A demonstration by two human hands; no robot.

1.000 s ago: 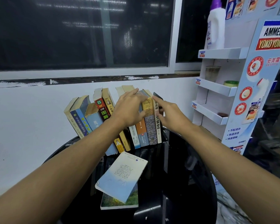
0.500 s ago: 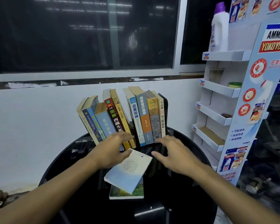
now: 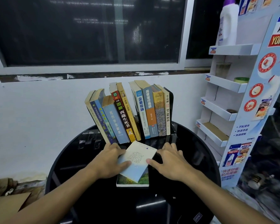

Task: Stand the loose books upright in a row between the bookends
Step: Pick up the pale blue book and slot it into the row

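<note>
Both hands have come down from the standing row to the two loose books lying flat in front of it, which suggests the person has finished steadying the upright books and is starting on the next one to add. Across the back of the round black table, toward twelve o'clock, the row of books stands in two groups: five lean left, four stand nearly straight against the black bookend at one o'clock, and a wedge-shaped gap is open between the groups. No left bookend can be made out behind the leaning books. At the table's centre the pale top book lies askew on a green-covered book. At nine o'clock of that stack, the left hand rests flat and open, thumb laid on the top cover, fingers pointing at the leaning books. At three o'clock the right hand is likewise spread, its thumb touching the cover's right edge. Neither hand has closed on anything yet; the lift seems about to begin.
</note>
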